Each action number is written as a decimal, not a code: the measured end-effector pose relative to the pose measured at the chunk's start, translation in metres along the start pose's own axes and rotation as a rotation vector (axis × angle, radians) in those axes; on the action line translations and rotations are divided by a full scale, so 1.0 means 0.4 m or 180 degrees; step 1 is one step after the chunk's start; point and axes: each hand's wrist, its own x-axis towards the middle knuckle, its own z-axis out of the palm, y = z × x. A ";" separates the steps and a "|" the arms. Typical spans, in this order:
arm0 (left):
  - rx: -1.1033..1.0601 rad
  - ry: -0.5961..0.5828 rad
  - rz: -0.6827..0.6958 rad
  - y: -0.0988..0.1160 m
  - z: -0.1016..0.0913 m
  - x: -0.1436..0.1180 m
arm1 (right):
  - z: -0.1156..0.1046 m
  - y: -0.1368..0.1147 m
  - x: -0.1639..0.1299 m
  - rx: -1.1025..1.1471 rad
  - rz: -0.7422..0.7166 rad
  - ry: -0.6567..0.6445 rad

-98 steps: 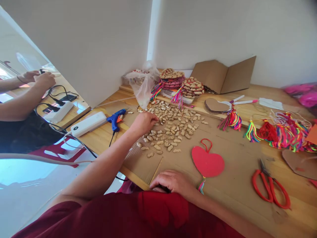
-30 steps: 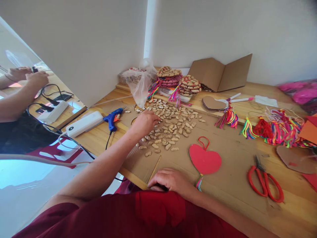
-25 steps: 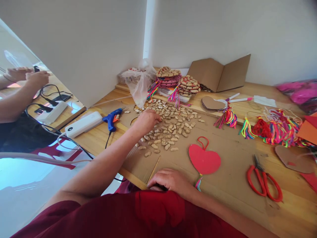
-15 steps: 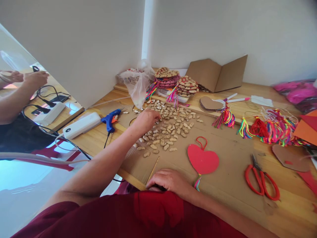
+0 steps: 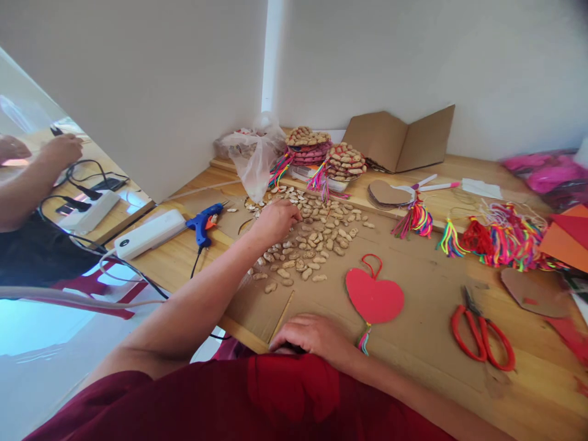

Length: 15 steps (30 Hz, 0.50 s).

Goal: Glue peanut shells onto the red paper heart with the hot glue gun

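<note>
My left hand (image 5: 277,222) reaches into a spread of peanuts (image 5: 316,242) in their shells, its fingers bent down and drawn together; whatever lies under the fingertips is hidden. By the near table edge rests my right hand (image 5: 313,335), fingers loosely stretched and apart, with nothing visible in it. A red heart (image 5: 375,296) with a red loop on top and a small tassel below lies right of the peanuts. Under these things is a flat cardboard sheet (image 5: 413,343).
Left of the peanuts are a blue glue gun (image 5: 202,225) and a white power strip (image 5: 149,234). Red-handled pliers (image 5: 482,334) and colourful tassels (image 5: 509,239) lie right. Behind stand a plastic bag (image 5: 255,159) and peanut-covered pieces (image 5: 346,162). A co-worker's hand (image 5: 62,150) shows far left.
My left hand has shifted very slightly right over the peanuts. The whole view has drifted a little. My right hand stays in place. The co-worker's hand has moved slightly.
</note>
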 end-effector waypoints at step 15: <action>0.0222 0.0728 -0.1772 -0.173 -0.135 -0.121 | -0.002 -0.005 -0.002 0.0143 0.0087 0.0138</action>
